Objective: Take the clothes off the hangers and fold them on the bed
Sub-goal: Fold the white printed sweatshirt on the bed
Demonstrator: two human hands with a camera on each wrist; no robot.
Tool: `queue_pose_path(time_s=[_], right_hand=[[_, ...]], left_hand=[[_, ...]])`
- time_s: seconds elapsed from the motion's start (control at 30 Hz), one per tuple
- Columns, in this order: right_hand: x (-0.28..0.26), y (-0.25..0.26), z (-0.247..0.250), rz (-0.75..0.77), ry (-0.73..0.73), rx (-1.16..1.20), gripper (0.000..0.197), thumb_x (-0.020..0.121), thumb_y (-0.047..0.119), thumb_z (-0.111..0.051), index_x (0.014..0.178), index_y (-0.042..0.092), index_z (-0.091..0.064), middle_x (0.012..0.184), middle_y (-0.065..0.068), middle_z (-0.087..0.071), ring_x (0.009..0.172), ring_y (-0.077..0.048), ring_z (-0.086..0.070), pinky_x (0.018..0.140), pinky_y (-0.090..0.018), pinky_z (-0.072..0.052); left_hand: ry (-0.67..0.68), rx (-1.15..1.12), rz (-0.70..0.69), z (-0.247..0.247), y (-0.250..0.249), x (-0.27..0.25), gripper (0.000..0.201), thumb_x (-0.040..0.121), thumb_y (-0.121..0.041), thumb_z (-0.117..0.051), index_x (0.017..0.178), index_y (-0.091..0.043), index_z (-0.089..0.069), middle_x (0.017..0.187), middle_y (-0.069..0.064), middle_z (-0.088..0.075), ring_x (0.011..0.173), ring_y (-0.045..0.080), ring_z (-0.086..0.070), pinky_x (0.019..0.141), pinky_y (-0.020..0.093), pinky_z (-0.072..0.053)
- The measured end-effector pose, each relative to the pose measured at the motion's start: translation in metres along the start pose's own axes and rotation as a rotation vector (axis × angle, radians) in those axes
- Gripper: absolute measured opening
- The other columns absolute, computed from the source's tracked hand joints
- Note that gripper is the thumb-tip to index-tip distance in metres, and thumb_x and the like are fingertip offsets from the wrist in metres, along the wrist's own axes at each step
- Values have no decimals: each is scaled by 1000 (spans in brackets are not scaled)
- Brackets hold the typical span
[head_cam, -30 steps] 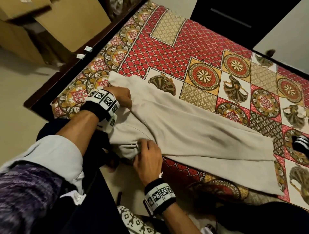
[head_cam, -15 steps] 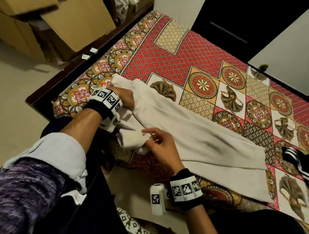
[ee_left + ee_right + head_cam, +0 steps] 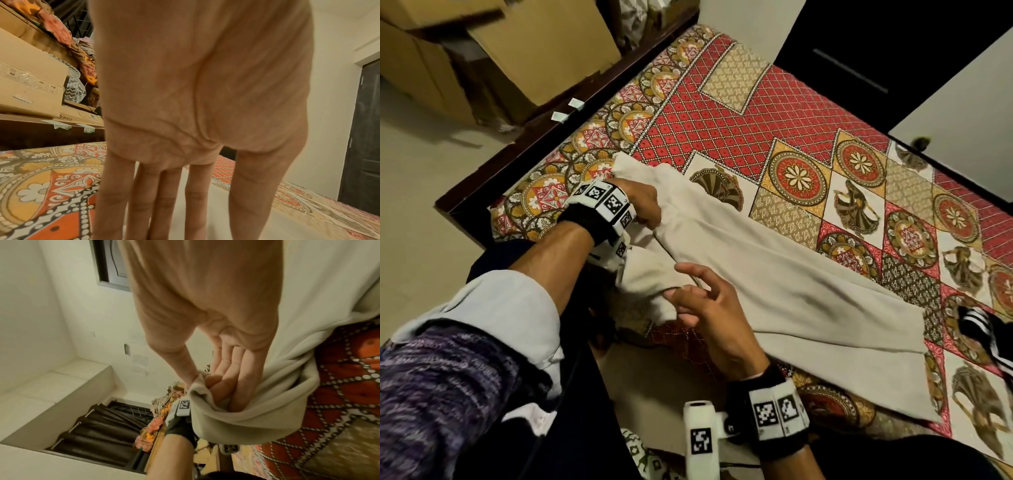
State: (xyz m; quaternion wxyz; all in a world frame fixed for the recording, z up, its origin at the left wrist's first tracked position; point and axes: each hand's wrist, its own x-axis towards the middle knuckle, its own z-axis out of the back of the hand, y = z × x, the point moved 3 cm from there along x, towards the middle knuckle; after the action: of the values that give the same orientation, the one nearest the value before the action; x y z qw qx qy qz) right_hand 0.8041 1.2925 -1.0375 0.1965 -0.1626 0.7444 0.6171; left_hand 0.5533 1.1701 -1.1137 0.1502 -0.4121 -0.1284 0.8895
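Right hand [image 3: 717,310] grip pinching beige garment [image 3: 774,281] edge, left hand [image 3: 642,202] fingers flat, pressing it.

Black wristbands [image 3: 774,430] carry white coded marker blocks; a pale rolled sleeve [image 3: 493,311] tops purple knit.

Head view looks down; wrist views close along each hand.

My head view is dim and warm-toned, with soft shadows creasing the long beige cotton garment [image 3: 774,284] and straight lines bowing toward the edges. Both wrist views stretch heavily at the borders. The left hand [image 3: 197,97] fills its frame, blurred close up; the patterned red bedspread [image 3: 51,186] looks sharper.
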Motion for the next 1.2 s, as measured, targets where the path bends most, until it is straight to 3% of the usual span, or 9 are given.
queue_pose_path(time_s=[0.13,0.27,0.4,0.47,0.6,0.77,1.0,1.07,1.2], right_hand=[[-23,30,0,-42,235,-35,40,87,-2,-74,123,12,-68,72,0,-60,69,-14,-50,59,-21,-39],[-43,69,15,74,427,155,42,73,12,-84,114,11,-75,98,-12,-69,88,-21,-65,79,-27,-52],[-42,87,69,189,199,529,32,69,17,-85,99,11,-77,92,-1,-70,84,-15,-56,82,-22,-38],[-34,80,113,261,-78,576,9,82,12,-69,85,14,-77,87,0,-71,79,-12,-65,80,-21,-50],[-10,26,216,138,-633,340,25,98,17,-56,115,9,-73,111,-7,-73,92,-16,-71,83,-30,-58],[-9,-44,273,-20,-856,89,27,97,12,-62,123,6,-68,106,-20,-74,71,-17,-68,60,-26,-54],[-3,-22,230,405,-903,-570,31,87,19,-76,116,23,-66,109,4,-70,91,-8,-69,75,-30,-62],[8,-11,198,531,-779,-782,27,87,21,-75,112,21,-67,105,6,-69,87,-5,-66,74,-24,-59],[49,-22,156,451,-460,-1284,44,77,35,-67,119,21,-67,114,-2,-68,103,-23,-62,89,-39,-52]], left_hand=[[-12,26,6,0,-1,-3,21,82,-29,-74,82,-8,-75,80,7,-70,73,26,-60,72,33,-49],[-11,33,18,-1,-4,-5,21,80,-28,-74,80,-8,-74,80,9,-69,71,26,-58,70,32,-47],[-16,56,10,-2,-9,-11,20,89,-25,-70,81,-7,-72,76,7,-64,65,22,-52,60,26,-39],[12,39,-3,-3,-8,-9,22,88,-24,-72,82,-4,-74,76,8,-63,64,21,-51,57,26,-36],[-27,88,-37,-3,-11,-8,31,95,-31,-65,87,-2,-71,83,11,-65,72,24,-54,65,30,-39],[-69,166,-57,-7,-17,-7,40,96,-39,-61,102,-1,-73,103,16,-73,89,31,-65,73,35,-47],[-108,185,-143,-9,-33,-4,42,87,-57,-65,94,-16,-75,95,5,-72,88,24,-65,80,39,-54],[-137,223,-161,-13,-39,-2,30,91,-44,-69,96,-16,-73,96,6,-71,85,23,-63,73,33,-48],[-238,243,-123,-10,-36,4,12,90,-26,-69,99,-19,-72,104,10,-70,92,28,-61,74,32,-44]])
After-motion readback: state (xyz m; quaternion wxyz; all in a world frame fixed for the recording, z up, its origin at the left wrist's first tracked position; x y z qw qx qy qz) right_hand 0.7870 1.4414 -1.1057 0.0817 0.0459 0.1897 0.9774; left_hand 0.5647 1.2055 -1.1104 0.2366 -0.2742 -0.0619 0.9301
